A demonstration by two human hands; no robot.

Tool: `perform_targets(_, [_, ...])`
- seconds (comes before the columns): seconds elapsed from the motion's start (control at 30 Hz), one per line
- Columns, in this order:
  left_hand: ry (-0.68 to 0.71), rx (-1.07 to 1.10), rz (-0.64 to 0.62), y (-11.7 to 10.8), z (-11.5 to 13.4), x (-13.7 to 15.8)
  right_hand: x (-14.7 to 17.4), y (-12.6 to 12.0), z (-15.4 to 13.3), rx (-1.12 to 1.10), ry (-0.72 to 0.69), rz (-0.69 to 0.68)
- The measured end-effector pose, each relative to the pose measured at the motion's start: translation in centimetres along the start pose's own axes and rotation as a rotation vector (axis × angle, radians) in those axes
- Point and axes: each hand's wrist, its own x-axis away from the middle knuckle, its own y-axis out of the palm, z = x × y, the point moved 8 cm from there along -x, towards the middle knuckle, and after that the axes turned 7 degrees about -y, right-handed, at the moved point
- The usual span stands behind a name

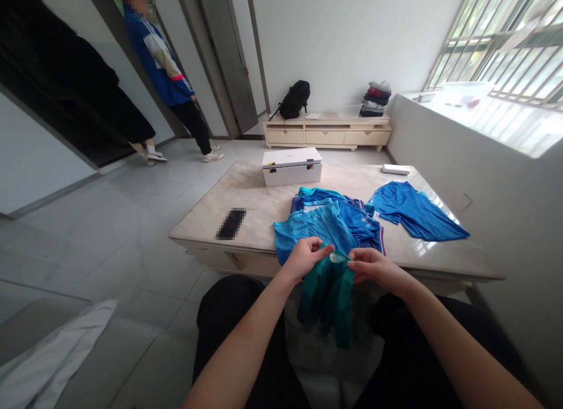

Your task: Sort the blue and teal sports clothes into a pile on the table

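Teal garment [343, 291], pale patch [338, 257] near top, hanging limp, pinched in both hands [307, 258] [373, 268]

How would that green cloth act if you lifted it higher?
The green cloth would probably flop, since it droops below the left hand and right hand. It seems light too, because both hands merely pinch it.

Held garment [328, 287] teal; box [292, 168] white; backpack [295, 100] black.
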Motion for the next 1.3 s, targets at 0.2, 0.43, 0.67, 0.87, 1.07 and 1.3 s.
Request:
perform_targets(0.2, [0.012, 0.046, 0.082, -1.8, 0.5, 0.1, 0.3, -2.8, -1.1, 0.007, -0.039, 0.099])
perform_targets(0.43, [0.057, -0.013, -0.056, 1.5, 0.0, 0.2, -0.3, -0.9, 0.3, 0.014, -0.016, 0.044])
perform_targets(0.67, [0.309, -0.463, -0.007, 2.4, 1.9, 1.3, -0.6, 0.0, 1.0, 0.056, -0.004, 0.023])
perform_targets(0.87, [0.379, -0.539, 0.001, 2.5, 2.4, 1.5, -0.8, -1.1, 1.1, -0.005, -0.01, 0.114])
perform_targets(1.07, [0.419, -0.627, 0.028, 3.2, 2.1, 1.9, -0.8, -1.4, 1.7, -0.023, 0.011, 0.15])
perform_targets(1.3, [0.435, -0.701, 0.079, 3.3, 2.4, 2.3, -0.6, -1.7, 0.7, 0.049, -0.007, 0.098])
